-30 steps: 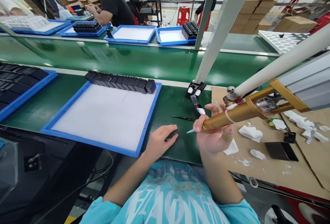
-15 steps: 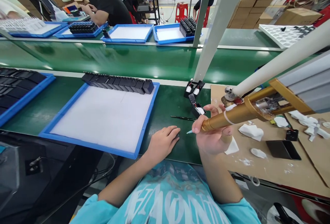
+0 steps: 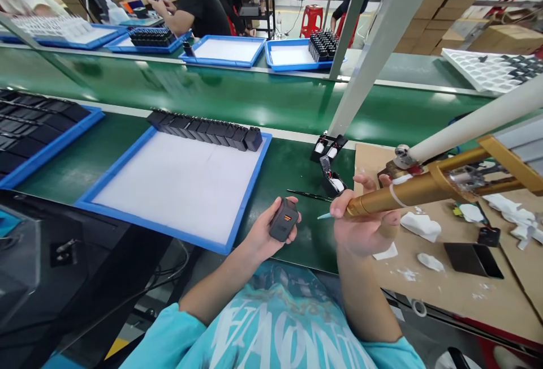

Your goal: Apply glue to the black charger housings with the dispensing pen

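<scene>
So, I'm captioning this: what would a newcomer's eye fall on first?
Probably the gold tool slanting in from the right, held in the right hand. Next, the dark case with an orange mark in the left hand, then the blue-rimmed tray on the left, black blocks lined along its far edge.

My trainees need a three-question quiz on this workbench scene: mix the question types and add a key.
1. True or false: the dark case in the left grip bears orange marks.

2. What colour is the narrow tip of the gold-coloured tool in the right grip?
A) red
B) pale blue
C) black

3. Fill in: in the blue-rimmed tray nearest the left grip, a row of black boxes stands along the ____ edge, as the wearer sees it.

Key: 1. True. 2. B. 3. Far.
</scene>
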`<state>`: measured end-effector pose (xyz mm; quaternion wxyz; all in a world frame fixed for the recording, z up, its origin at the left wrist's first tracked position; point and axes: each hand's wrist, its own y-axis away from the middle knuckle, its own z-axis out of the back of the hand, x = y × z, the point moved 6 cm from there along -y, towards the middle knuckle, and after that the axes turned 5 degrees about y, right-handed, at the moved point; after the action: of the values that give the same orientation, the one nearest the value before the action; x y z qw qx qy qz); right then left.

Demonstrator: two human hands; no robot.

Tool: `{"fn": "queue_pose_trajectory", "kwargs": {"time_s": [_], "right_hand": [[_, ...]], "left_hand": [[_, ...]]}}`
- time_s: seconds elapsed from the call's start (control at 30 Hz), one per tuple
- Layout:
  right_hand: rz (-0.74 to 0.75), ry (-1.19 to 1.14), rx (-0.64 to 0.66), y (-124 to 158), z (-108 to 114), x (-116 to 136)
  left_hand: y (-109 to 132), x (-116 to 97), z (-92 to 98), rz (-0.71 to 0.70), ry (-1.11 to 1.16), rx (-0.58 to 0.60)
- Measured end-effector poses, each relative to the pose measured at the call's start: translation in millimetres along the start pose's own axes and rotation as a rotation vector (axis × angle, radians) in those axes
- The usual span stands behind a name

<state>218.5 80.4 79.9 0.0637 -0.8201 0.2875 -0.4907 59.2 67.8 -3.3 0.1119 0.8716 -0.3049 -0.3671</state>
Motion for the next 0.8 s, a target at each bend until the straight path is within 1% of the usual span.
{"fn": "queue_pose_trajectory", "kwargs": {"time_s": [0.17, 0.3, 0.4, 0.47, 0.5, 0.53, 0.57, 0.63, 0.67, 0.73, 0.8], "right_hand": [[0.017, 0.038, -0.016, 2, 2, 0], [0.026, 0.008, -0.001, 2, 2, 0], [0.034, -0.04, 0.019, 2, 1, 1], [0.038, -0.052, 0.025, 2, 1, 1], [0.041, -0.051, 0.026, 1, 1, 1], [0.042, -0.046, 0.024, 1, 1, 1], [0.044, -0.042, 0.021, 1, 2, 1], [0.05, -0.039, 0.018, 1, 2, 1], [0.05, -0.04, 0.017, 1, 2, 0], [0.051, -0.042, 0.022, 1, 2, 0], [0.057, -0.037, 0.025, 1, 3, 0]], "left_hand": [[4, -2, -2.8, 0.052, 0.103, -0.01], [3, -1, -1.3, 0.093, 0.183, -0.059], [1, 1, 2.5, 0.091, 0.146, -0.076], [-1, -1, 7.2, 0.03, 0.041, -0.067], [-1, -4, 10.4, -0.04, -0.055, -0.064], [0, -9, 13.4, -0.137, -0.199, -0.063], [2, -15, 15.5, -0.256, -0.391, -0.066], [8, -26, 15.5, -0.508, -0.871, -0.088], [10, -28, 13.6, -0.606, -1.113, -0.097], [13, -27, 9.5, -0.721, -1.495, -0.09], [13, -23, 5.8, -0.752, -1.695, -0.039]]}}
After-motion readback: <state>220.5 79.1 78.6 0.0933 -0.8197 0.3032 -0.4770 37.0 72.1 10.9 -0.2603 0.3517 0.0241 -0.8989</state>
